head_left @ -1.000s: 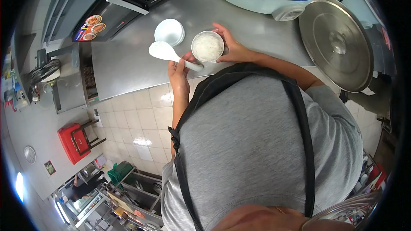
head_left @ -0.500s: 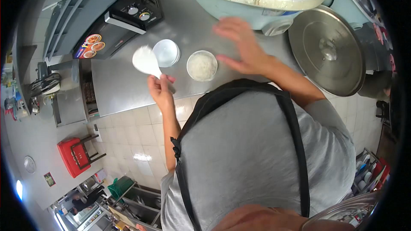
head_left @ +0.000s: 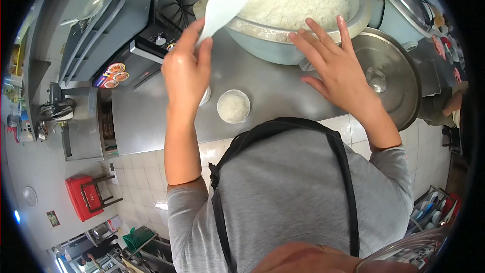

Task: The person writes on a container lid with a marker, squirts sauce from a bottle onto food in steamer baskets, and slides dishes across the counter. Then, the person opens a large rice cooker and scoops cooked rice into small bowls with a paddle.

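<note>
My left hand (head_left: 187, 68) grips the handle of a white rice paddle (head_left: 225, 7), whose blade overlaps the left part of a large rice cooker's rim (head_left: 278, 34). White rice (head_left: 295, 2) fills the cooker. My right hand (head_left: 336, 68) is open, fingers spread, at the cooker's front right; the fingertips overlap the rim, and I cannot tell whether they touch it. A small white bowl of rice (head_left: 234, 107) stands on the steel counter between my forearms. Beside it, another white bowl (head_left: 205, 96) is mostly hidden behind my left wrist.
A round metal lid (head_left: 389, 83) leans at the right beside the counter (head_left: 146, 116). To the left sits a black appliance with knobs (head_left: 136, 63). A second cooker (head_left: 399, 5) is at the far right. Another person (head_left: 449, 103) is partly visible at the right edge.
My left hand has lifted the paddle from beside the bowls up to the cooker. My right hand has moved right, away from the rice bowl, to the cooker's front, fingers spreading.
</note>
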Demonstrator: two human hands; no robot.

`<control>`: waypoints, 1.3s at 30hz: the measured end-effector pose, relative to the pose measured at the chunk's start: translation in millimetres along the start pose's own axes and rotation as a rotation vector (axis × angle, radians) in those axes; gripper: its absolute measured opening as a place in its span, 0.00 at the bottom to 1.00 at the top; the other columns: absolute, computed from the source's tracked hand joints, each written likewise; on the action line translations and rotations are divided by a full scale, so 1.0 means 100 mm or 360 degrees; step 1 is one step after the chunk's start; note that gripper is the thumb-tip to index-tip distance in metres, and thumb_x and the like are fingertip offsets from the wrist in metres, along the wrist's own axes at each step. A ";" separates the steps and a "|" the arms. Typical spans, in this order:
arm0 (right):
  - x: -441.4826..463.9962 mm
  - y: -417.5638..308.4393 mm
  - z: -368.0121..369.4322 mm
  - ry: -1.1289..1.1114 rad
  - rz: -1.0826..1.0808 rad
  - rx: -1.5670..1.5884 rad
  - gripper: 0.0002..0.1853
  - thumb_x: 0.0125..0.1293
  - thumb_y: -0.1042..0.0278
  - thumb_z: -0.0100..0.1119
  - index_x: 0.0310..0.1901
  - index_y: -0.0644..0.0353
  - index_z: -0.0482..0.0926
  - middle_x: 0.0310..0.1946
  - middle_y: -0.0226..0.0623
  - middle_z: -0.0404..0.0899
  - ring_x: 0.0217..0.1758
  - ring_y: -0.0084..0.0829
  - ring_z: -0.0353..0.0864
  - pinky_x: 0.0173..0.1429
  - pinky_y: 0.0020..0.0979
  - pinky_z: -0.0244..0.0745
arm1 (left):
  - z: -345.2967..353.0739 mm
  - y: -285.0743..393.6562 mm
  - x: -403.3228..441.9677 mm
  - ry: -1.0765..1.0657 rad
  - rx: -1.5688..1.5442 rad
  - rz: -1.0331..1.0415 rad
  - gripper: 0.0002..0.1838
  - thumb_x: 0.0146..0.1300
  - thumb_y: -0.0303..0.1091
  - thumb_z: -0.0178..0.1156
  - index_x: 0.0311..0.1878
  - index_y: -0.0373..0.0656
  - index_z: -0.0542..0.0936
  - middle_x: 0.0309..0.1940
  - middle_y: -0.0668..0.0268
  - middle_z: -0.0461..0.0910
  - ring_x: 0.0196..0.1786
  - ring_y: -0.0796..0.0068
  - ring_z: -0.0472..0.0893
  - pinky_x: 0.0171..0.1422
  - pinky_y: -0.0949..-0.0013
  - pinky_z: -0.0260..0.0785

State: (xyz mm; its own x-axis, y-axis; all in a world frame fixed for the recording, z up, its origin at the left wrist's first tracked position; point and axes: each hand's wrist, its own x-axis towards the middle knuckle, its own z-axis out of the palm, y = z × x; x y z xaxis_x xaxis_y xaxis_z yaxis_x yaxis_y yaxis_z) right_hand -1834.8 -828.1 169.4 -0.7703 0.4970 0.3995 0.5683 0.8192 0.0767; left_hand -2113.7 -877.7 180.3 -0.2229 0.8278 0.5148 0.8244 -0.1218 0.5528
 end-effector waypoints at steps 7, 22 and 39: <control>-0.07 -0.19 0.26 0.0205 -0.0020 0.0922 0.18 0.55 0.71 0.67 0.49 0.57 0.79 0.36 0.36 0.78 0.44 0.40 0.77 0.49 0.40 0.72 | 0.31 -0.07 0.57 0.0852 -0.0095 0.0785 0.20 0.63 0.21 0.60 0.59 0.37 0.77 0.43 0.55 0.85 0.38 0.63 0.86 0.43 0.64 0.77; 1.73 -1.32 2.79 -0.0811 -0.0010 0.1273 0.16 0.62 0.74 0.57 0.52 0.68 0.77 0.54 0.52 0.78 0.58 0.49 0.77 0.62 0.45 0.72 | -0.16 0.00 0.73 -0.0166 0.0405 0.0349 0.16 0.63 0.33 0.59 0.54 0.44 0.82 0.35 0.54 0.85 0.39 0.55 0.85 0.46 0.61 0.74; 1.50 -1.14 1.56 -0.0967 0.0513 0.2465 0.21 0.60 0.82 0.47 0.56 0.69 0.60 0.49 0.56 0.73 0.43 0.45 0.84 0.37 0.38 0.82 | -0.25 -0.03 1.15 -0.0675 0.0648 0.0940 0.12 0.63 0.27 0.60 0.48 0.48 0.85 0.33 0.67 0.84 0.39 0.68 0.78 0.59 0.65 0.60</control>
State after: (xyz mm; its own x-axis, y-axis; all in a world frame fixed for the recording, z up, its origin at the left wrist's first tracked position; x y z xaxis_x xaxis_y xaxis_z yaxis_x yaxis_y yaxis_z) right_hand -2060.0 -802.4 78.5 -0.8891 0.4158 -0.1916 0.2007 -0.0221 -0.9794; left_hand -2154.8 -796.2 254.1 0.4528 0.8360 0.3101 0.8862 -0.4603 -0.0531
